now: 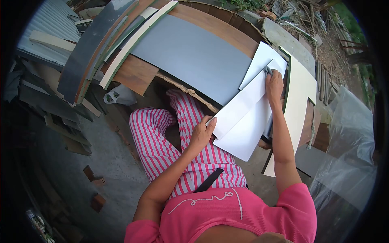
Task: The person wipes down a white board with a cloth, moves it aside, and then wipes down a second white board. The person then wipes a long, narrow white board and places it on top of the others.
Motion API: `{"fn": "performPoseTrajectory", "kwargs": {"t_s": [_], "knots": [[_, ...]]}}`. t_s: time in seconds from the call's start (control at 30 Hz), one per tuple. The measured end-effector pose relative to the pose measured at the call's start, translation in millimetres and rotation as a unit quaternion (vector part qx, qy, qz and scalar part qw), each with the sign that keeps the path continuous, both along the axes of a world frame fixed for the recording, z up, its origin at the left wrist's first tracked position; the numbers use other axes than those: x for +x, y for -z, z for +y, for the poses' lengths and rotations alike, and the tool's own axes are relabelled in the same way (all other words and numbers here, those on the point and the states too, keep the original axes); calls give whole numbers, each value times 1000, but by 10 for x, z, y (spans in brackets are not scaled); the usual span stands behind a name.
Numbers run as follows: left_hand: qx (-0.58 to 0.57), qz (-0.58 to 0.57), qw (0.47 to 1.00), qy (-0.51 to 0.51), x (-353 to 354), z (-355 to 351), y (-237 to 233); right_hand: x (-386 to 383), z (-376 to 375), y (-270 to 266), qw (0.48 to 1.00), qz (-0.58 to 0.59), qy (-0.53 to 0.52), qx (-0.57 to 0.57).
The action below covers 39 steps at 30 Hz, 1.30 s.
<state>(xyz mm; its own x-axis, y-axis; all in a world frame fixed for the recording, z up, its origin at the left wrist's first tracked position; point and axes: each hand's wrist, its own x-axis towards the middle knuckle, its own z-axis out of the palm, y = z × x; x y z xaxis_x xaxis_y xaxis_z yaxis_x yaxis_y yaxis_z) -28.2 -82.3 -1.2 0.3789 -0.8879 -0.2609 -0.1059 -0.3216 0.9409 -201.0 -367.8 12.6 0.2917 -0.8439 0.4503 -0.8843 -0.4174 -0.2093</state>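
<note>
A narrow white panel (242, 106) lies at a slant over my lap and the table's right end. My left hand (202, 133) grips its near end, thumb on top. At the far end, my right hand (274, 84) is closed on a small grey cloth (268, 70) pressed against the panel. Beneath it a wider white panel (247, 135) sticks out toward me. Another white panel (259, 60) shows behind, partly covered by the narrow one.
A large grey board (194, 52) rests on a brown wooden board (135, 75). Cream strips (139, 42) and dark boards (91, 44) are at left, a cream notched board (300, 89) at right. Plastic sheeting (348, 133) hangs farther right. Brick pieces (97, 202) lie on the floor.
</note>
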Motion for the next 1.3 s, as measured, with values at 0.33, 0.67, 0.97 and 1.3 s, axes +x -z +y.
{"fn": "performPoseTrajectory", "kwargs": {"t_s": [0.33,0.67,0.97,1.3], "knots": [[-19,-1,1000,-20,-19,30,28,305,248,-104,999,36,-4,31],[13,16,999,28,27,-3,-20,289,1091,-130,989,-14,-131,64],[-28,-8,999,-16,-23,11,49,101,-335,84,990,84,104,34],[-26,26,999,12,1,20,62,447,1844,-216,957,21,-278,83]]}}
